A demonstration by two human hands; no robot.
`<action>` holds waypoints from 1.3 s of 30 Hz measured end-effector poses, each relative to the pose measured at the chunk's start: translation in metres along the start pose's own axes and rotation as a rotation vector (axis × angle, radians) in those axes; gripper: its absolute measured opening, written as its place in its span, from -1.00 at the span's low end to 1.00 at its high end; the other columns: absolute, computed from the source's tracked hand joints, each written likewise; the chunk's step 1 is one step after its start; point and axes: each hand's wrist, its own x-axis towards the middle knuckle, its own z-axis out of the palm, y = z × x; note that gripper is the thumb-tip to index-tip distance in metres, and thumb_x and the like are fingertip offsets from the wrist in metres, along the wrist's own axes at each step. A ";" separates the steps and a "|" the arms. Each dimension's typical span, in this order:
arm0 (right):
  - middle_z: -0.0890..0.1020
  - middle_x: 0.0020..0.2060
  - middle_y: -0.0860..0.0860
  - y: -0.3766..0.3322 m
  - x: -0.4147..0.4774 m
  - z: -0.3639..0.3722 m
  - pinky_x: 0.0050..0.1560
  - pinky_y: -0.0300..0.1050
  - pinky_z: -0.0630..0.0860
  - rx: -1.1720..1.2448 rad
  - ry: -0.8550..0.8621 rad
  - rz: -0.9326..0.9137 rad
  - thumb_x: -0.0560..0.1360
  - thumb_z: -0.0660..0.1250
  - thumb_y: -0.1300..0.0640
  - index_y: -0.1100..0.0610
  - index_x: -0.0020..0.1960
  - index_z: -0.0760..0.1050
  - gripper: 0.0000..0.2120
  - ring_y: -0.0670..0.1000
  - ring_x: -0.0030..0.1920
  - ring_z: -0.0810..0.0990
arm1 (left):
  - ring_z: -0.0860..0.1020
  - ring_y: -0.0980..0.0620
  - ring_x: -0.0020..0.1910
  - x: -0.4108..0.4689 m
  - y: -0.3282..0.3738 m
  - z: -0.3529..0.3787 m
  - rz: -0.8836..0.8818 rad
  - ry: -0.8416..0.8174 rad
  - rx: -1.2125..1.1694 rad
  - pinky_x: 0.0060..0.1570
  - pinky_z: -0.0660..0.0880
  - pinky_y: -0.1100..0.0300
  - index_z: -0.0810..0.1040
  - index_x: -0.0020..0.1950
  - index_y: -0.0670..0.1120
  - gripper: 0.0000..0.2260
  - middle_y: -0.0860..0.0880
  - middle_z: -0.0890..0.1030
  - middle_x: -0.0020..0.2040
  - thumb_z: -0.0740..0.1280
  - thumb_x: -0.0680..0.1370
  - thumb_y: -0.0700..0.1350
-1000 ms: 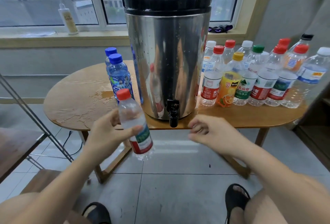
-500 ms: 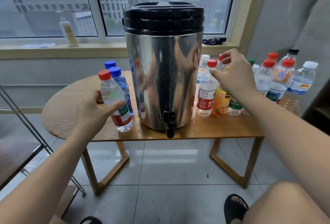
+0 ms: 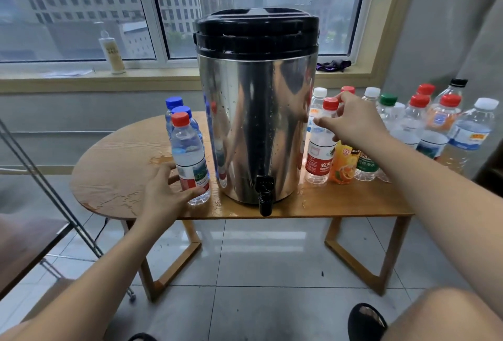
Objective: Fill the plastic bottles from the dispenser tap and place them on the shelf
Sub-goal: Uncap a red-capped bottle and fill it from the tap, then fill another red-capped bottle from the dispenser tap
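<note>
A steel dispenser (image 3: 255, 123) with a black lid stands on the wooden table (image 3: 114, 172), its black tap (image 3: 265, 193) over the front edge. Left of it a red-capped water bottle (image 3: 190, 161) stands upright on the table. My left hand (image 3: 166, 196) holds its base, thumb in front and fingers behind. Right of the dispenser my right hand (image 3: 351, 120) grips the neck of another red-capped bottle (image 3: 319, 155), which stands upright; the thumb lies across its shoulder and a fingertip is by its cap.
Two blue-capped bottles (image 3: 181, 110) stand behind the left bottle. Several more bottles (image 3: 435, 123) and an orange juice bottle (image 3: 343, 163) crowd the table's right end. The tabletop is wet around the dispenser. A metal-framed shelf (image 3: 54, 185) stands at the left.
My left hand carried the red-capped bottle up from below the tap and set it on the table left of the dispenser. My right hand rose to the bottles on the right.
</note>
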 end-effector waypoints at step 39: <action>0.59 0.09 -0.28 -0.002 -0.209 0.095 -0.08 -0.20 0.42 0.192 -0.446 -0.223 0.52 0.45 -0.38 -0.24 0.27 0.48 -0.58 -0.22 -0.06 0.53 | 0.68 0.11 0.22 -0.123 0.058 0.042 0.101 -0.464 -0.254 0.14 0.68 -0.05 0.62 0.30 0.15 -0.66 0.15 0.72 0.15 0.51 0.56 0.18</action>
